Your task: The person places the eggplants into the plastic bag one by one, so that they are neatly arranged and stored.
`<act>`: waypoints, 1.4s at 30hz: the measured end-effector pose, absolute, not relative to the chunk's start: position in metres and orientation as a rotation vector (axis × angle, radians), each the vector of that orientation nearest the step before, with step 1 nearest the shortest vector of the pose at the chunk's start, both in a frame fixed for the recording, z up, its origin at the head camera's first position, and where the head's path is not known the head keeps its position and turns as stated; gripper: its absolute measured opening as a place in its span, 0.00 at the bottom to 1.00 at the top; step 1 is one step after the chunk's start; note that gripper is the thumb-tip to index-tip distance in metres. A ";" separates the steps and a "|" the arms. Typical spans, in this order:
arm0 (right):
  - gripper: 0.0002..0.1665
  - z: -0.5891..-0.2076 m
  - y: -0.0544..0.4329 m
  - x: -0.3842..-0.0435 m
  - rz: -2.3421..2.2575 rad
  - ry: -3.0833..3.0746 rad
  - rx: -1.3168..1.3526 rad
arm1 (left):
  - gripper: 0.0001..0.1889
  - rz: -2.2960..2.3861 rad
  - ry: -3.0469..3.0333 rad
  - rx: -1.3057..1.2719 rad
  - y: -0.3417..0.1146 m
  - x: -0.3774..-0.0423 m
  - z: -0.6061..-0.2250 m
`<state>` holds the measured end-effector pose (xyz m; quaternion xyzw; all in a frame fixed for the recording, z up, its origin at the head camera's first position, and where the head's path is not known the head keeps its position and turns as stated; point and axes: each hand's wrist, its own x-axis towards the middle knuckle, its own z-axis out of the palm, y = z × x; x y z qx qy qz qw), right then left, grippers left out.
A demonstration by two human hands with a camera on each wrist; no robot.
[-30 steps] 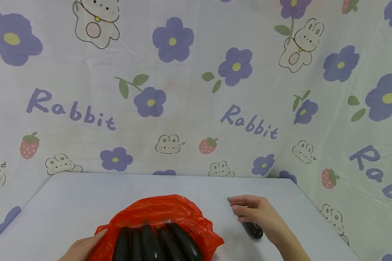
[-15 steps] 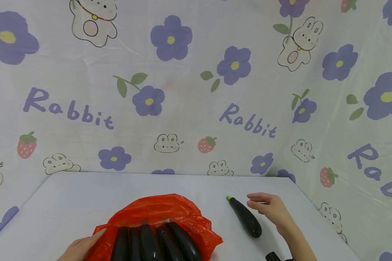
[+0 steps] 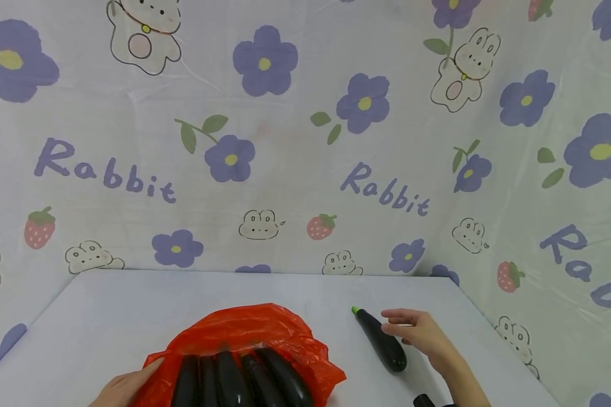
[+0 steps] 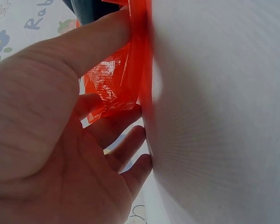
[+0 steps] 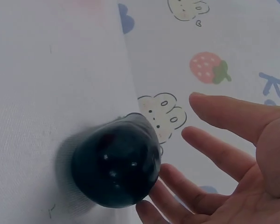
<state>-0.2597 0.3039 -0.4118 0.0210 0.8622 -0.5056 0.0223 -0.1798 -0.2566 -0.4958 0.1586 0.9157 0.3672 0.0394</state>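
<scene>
A dark eggplant (image 3: 380, 341) with a green stem tip lies on the white table, slanting toward its far side. Just right of it is my right hand (image 3: 421, 336), thumb and fingers spread apart. In the right wrist view, the lower fingertips come right up to the rounded end of the eggplant (image 5: 116, 163). My left hand (image 3: 127, 384) rests against the left side of a red plastic bag (image 3: 259, 319). Seen from the left wrist, its thumb reaches along the bag (image 4: 114, 77) and its other fingertips rest on the tabletop. Several more eggplants (image 3: 234, 379) lie side by side on the bag.
A black object (image 3: 424, 400) on the wrist shows at the bottom edge, beside the right forearm. Behind the white table (image 3: 147, 299) hangs a patterned curtain (image 3: 295, 186) with flowers and rabbits; it also runs along the right side.
My right hand has drawn back from over the lone eggplant to its right side, then edged slightly back toward it. The left hand and the bag stay in place.
</scene>
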 end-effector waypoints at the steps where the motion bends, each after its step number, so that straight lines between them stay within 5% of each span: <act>1: 0.26 -0.413 0.304 -0.260 -1.555 2.669 0.060 | 0.53 1.130 2.800 0.483 -0.257 -0.180 -0.496; 23: 0.19 -0.420 0.296 -0.259 -1.471 2.614 0.032 | 0.50 1.134 2.835 0.488 -0.254 -0.176 -0.497; 42: 0.23 -0.409 0.287 -0.257 -1.664 2.547 0.047 | 0.53 1.106 2.800 0.438 -0.255 -0.179 -0.493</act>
